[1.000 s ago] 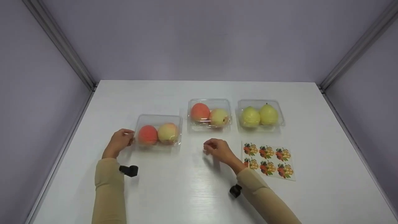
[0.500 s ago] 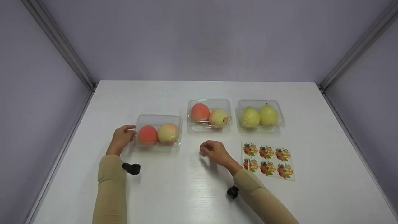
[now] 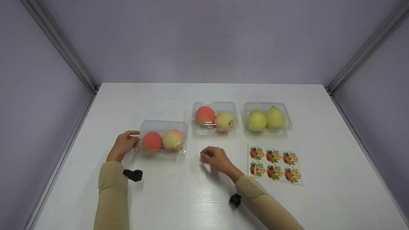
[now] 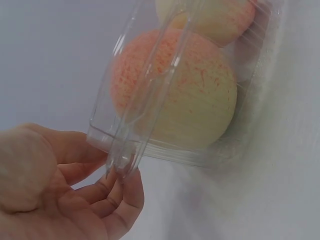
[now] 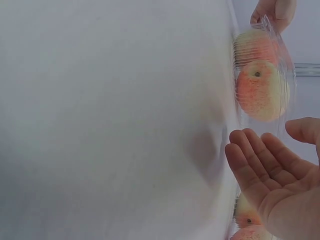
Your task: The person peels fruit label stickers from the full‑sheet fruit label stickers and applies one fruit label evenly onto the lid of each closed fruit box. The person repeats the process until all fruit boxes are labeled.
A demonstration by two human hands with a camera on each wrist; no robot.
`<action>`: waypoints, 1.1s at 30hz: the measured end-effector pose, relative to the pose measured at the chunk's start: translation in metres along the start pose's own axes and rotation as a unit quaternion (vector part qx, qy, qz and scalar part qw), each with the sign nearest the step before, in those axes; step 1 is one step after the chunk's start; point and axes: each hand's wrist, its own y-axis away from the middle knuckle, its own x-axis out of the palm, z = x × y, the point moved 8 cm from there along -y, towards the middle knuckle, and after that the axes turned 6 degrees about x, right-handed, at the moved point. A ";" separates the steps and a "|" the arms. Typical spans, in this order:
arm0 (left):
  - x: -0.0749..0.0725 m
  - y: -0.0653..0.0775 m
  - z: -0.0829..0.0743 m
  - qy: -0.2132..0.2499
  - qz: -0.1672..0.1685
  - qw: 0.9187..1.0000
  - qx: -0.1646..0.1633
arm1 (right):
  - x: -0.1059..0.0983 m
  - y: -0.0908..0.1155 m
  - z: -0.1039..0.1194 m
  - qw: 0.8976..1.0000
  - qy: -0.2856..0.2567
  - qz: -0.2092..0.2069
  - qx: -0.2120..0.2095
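My left hand [image 3: 123,144] is at the left end of a clear plastic clamshell container [image 3: 159,126]. In the left wrist view its thumb and fingers [image 4: 131,187] pinch the jutting rim at the container's corner. Inside lie a red peach [image 3: 152,141] and a pale yellow peach [image 3: 173,140], side by side under the lid. My right hand [image 3: 218,158] hovers to the right of this container, holding nothing. Seen in the right wrist view, its fingers [image 5: 250,160] are loosely bent, with the thumb apart from them and near the container's end.
Farther back stands a second clear container [image 3: 214,104] with two peaches, and to its right a third container [image 3: 265,105] with two green-yellow pears. A sheet of fruit-print stickers [image 3: 274,164] lies right of my right forearm. Walls enclose the white table [image 3: 191,198] on three sides.
The left container has shifted slightly toward me, with my left hand at its end. My right hand has moved left, closer to that container. The other containers and the sheet stay put.
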 end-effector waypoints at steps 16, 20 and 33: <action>0.002 0.005 -0.008 -0.056 0.037 0.998 -0.004 | 0.031 -0.004 0.017 0.999 -0.049 0.010 -0.006; 0.002 0.007 -0.008 -0.052 0.031 0.998 -0.006 | 0.035 -0.005 0.024 0.998 -0.063 0.003 0.003; 0.006 0.005 -0.010 -0.045 0.023 0.999 -0.005 | 0.036 -0.010 0.022 0.997 -0.070 -0.014 0.019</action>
